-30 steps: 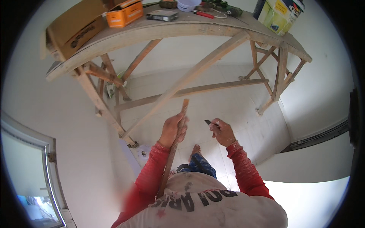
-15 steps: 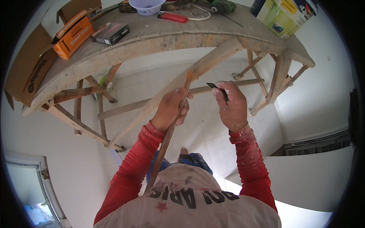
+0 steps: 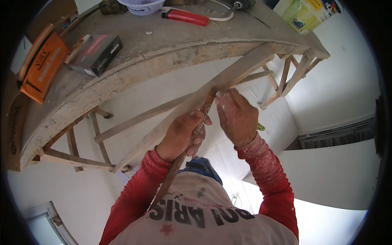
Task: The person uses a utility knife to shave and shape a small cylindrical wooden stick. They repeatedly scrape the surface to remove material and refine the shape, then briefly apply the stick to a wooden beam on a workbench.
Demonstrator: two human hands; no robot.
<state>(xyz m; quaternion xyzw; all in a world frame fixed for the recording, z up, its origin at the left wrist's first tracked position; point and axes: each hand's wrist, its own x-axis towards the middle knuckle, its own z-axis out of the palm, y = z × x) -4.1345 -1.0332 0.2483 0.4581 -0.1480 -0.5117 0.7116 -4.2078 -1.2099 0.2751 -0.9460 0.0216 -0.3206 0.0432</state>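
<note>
A long, dusty wooden stick point(image 3: 171, 174) slants up from against my shirt, its upper end lighter and pointing at the table's diagonal brace. My left hand point(image 3: 180, 134) is closed around its upper part. Right at that upper end is my right hand point(image 3: 237, 117), dusted white and slightly blurred, with the fingers curled in. The dark-bladed knife seen in it a moment earlier is hidden by the hand now. Whether the blade touches the wood I cannot tell.
Ahead stands a rough wooden worktable point(image 3: 171, 51) with a diagonal brace point(image 3: 241, 69). On it are an orange box point(image 3: 45, 63), a dark small box point(image 3: 96, 53), a pale bowl point(image 3: 143, 7), a red-handled tool point(image 3: 185, 17) and a yellow-green container point(image 3: 304, 16).
My right hand has moved left to the stick's upper end, and the knife has gone out of sight. The view has shifted, bringing the tabletop boxes closer. My left hand keeps its grip.
</note>
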